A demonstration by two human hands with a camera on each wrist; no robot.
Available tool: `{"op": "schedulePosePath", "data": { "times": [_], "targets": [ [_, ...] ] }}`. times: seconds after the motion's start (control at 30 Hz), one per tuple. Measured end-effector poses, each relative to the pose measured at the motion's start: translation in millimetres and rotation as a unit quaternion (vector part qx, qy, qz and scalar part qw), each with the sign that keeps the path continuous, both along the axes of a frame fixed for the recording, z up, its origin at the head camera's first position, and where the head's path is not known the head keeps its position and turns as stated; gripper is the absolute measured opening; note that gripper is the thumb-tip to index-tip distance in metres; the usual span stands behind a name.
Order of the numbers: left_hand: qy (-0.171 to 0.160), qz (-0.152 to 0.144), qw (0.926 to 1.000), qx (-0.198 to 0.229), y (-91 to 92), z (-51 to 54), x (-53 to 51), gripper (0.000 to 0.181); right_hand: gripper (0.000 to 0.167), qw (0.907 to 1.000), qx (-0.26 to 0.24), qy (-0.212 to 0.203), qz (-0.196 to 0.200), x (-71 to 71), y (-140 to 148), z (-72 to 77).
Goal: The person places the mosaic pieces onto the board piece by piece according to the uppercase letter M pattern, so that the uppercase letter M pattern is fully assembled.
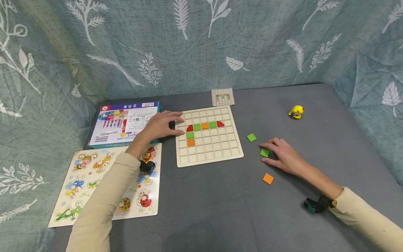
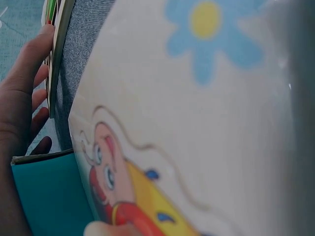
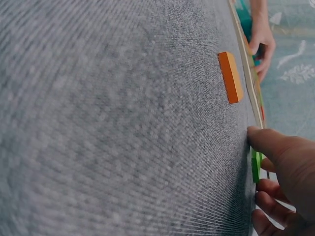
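A pale wooden grid board lies mid-table, bearing red quarter-rounds and green and orange square tiles along an upper row and down the left side. At its left edge rests my left hand, thumb and fingers spread; the left wrist view shows this hand beside the board's edge. To the right of the board, my right hand has thumb and index finger on either side of a green tile, not visibly pinching it. Another green tile and an orange tile lie nearby.
A small pattern card touches the board's far edge. On the left are a toy box and an insect peg puzzle, partly under my left forearm. A yellow toy duck sits at the back right.
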State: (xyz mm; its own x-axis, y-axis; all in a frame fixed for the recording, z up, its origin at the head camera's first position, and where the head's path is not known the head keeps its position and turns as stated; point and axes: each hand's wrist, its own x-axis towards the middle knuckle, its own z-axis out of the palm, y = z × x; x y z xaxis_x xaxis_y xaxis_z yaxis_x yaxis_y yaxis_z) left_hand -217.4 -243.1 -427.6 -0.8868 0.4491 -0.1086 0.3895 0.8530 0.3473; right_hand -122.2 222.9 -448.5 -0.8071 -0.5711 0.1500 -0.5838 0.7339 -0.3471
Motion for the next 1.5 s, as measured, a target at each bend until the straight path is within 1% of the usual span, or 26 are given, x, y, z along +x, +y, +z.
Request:
{"op": "schedulePosePath", "data": {
  "times": [0.17,0.5,0.73,1.0,1.3,1.5],
  "targets": [
    [-0.001,-0.002,1.0000,0.002,-0.5,-0.1,0.4,0.055,0.046,1.0000,0.000,-0.004,-0.003,-0.1,-1.1,-0.7],
    [0.003,-0.003,1.0000,0.001,-0.8,-0.8,-0.2,0.055,0.044,0.9997,-0.013,0.019,0.011,-0.8,-0.9,-2.2],
    [0.004,-0.001,1.0000,0.005,-0.8,-1.2,-0.4,0.055,0.043,0.9997,-0.012,0.018,0.011,-1.5,-1.1,-1.6],
    [0.002,0.002,1.0000,0.004,-0.1,-0.4,0.8,0.056,0.041,0.9999,-0.008,0.007,0.012,-0.6,-0.7,1.3],
    [0.001,0.001,1.0000,0.010,0.1,0.1,1.1,0.055,0.037,0.9997,-0.011,0.013,0.018,-2.3,-0.2,1.2],
    [0.004,0.000,1.0000,0.007,-0.1,-0.3,1.2,0.056,0.032,0.9990,-0.013,0.033,0.026,-3.6,-1.3,-0.7]
  ]
}}
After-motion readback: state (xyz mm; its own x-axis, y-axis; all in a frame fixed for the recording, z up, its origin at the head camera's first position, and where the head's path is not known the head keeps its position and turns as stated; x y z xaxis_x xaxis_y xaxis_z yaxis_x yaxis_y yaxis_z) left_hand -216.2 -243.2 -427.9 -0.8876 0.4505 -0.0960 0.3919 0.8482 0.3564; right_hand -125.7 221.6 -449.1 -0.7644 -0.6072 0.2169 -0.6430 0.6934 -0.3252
